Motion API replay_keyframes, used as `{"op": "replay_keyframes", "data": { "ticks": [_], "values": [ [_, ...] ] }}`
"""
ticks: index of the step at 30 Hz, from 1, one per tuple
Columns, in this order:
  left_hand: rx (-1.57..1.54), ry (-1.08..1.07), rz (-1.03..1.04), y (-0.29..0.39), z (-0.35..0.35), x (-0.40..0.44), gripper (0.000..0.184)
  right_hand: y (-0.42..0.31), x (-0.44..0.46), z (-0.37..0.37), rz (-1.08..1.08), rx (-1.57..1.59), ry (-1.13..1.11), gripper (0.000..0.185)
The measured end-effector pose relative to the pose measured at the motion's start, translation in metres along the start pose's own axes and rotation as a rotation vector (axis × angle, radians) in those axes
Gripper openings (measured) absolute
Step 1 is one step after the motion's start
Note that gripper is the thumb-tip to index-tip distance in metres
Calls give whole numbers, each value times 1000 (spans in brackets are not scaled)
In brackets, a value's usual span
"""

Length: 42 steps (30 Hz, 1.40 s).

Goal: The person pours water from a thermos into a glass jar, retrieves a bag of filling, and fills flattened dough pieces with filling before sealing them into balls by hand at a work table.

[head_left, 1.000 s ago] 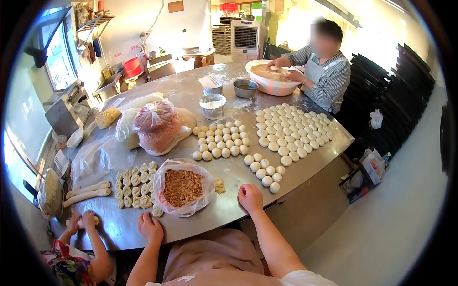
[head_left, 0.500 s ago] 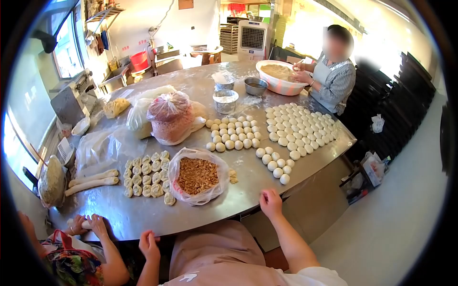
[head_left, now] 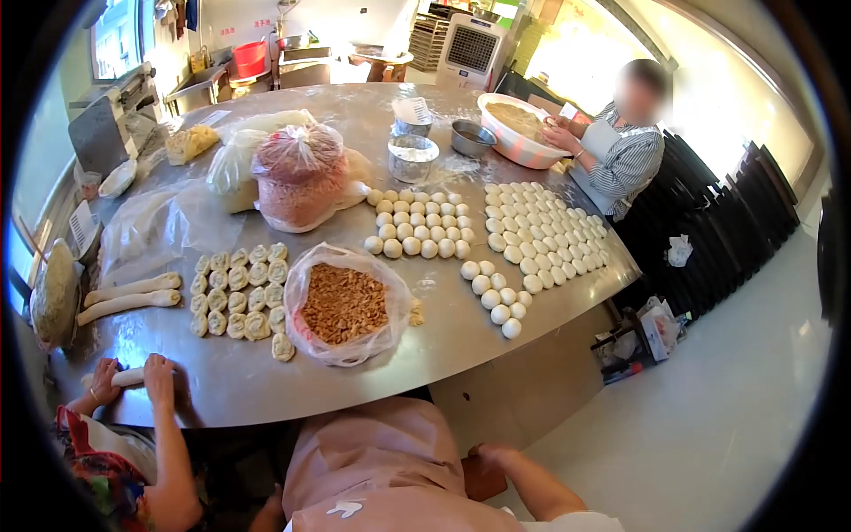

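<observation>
My right hand hangs low beside my apron, below the table edge, near a brown wooden seat; its fingers are blurred. At the bottom left of the apron, my left hand is mostly hidden, with its fingers not clear. On the metal table in front of me lies an open plastic bag of brown chopped filling. Left of it sit rows of twisted dough pieces. To its right, round white dough balls stand in groups, with a small triangular cluster nearest the edge.
A co-worker at lower left rolls a dough strip near two long dough strips. Another at upper right works over a large basin. Bagged pink filling, metal pots and a box also stand about.
Both my hands have drawn back from the table edge and dropped down beside my apron. The view has shifted. The co-worker at the basin has brought both hands together at its rim.
</observation>
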<state>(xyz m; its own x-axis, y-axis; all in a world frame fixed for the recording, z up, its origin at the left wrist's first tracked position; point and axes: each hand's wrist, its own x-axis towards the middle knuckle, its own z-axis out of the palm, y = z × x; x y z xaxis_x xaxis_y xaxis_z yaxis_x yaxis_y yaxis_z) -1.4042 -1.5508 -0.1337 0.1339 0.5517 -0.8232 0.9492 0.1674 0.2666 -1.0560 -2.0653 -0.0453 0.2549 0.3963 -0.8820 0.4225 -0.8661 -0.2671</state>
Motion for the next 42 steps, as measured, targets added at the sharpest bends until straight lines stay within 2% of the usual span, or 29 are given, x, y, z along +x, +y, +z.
{"op": "replay_keyframes", "data": {
  "ticks": [2,5,9,14,20,26,31,32,34,35,36,38,40,41,42],
  "values": [
    [-6,20,16,32,0,-7,34,13,31,12,3,15,-158,73],
    [2,37,15,68,2,-2,35,-28,6,-6,27,-370,-79,76],
    [-1,67,-32,114,6,17,35,-52,-9,-36,-33,-126,1,68],
    [-15,58,-142,150,10,35,36,-79,17,-102,122,146,107,60],
    [-47,32,-181,167,0,15,37,-96,73,-158,242,237,229,51],
    [-146,54,-111,157,0,7,38,-105,114,-171,209,214,369,42],
    [-238,120,65,141,0,7,39,-92,101,-143,168,173,454,35],
    [-292,174,181,141,-2,4,39,-88,97,-141,158,160,466,34],
    [-445,302,568,148,-12,-1,40,-77,86,-135,143,128,486,32],
    [-436,307,674,155,-24,-11,40,-64,77,-132,142,96,489,31],
    [-413,280,727,163,-36,-25,40,-55,67,-132,132,61,484,30],
    [120,-18,363,196,-94,-105,40,-52,38,-135,113,-5,447,28],
    [-13,-215,417,213,-118,-143,36,-61,7,-147,47,-109,442,27],
    [-80,-318,431,221,-130,-162,34,-71,-12,-159,-14,-191,460,33],
    [-203,-348,480,237,-135,-178,31,-83,-30,-172,27,-94,438,34]
  ]
}}
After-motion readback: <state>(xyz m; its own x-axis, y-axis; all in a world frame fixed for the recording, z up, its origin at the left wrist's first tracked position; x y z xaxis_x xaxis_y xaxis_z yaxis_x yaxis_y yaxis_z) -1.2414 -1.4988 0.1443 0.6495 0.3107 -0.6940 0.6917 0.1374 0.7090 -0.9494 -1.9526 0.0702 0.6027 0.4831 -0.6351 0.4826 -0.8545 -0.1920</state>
